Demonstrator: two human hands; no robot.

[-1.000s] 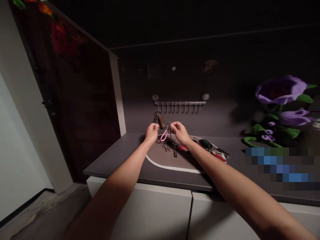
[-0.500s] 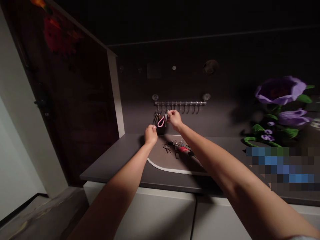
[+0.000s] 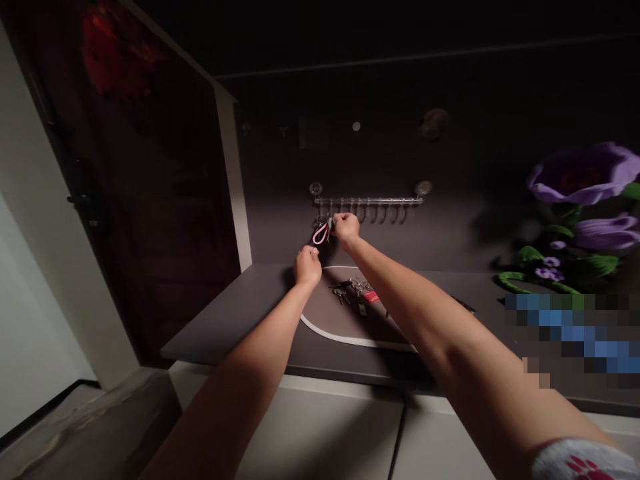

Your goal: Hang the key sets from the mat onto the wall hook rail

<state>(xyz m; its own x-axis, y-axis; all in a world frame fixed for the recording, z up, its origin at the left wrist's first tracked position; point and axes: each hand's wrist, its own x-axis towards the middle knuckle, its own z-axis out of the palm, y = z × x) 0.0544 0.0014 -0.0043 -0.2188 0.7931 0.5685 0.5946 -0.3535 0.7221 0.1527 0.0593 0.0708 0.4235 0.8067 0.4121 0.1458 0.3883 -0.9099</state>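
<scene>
My right hand (image 3: 347, 228) pinches a bunch of keys (image 3: 329, 225) with a pink strap loop (image 3: 321, 233), right under the left end of a clear hook rail (image 3: 370, 201) on the dark wall. Another key ring (image 3: 321, 219) hangs at the leftmost hook, partly behind the strap. Lower and to the left, my left hand (image 3: 307, 265) is closed, its fingers curled just below the loop; what it holds, if anything, is hidden. Several loose keys (image 3: 342, 294) and a red tag (image 3: 371, 297) lie on a brown mat (image 3: 325, 320) beneath my hands.
The mat with a white rim lies on a dark counter (image 3: 220, 320) above white cabinet doors (image 3: 340, 420). Purple artificial flowers (image 3: 585, 177) stand at the right. At the left is a dark door (image 3: 165, 233) with a handle (image 3: 80, 199).
The pink strap and its keys have shifted left in front of the leftmost key ring, in my right hand. My left hand stays closed below. The view has turned slightly.
</scene>
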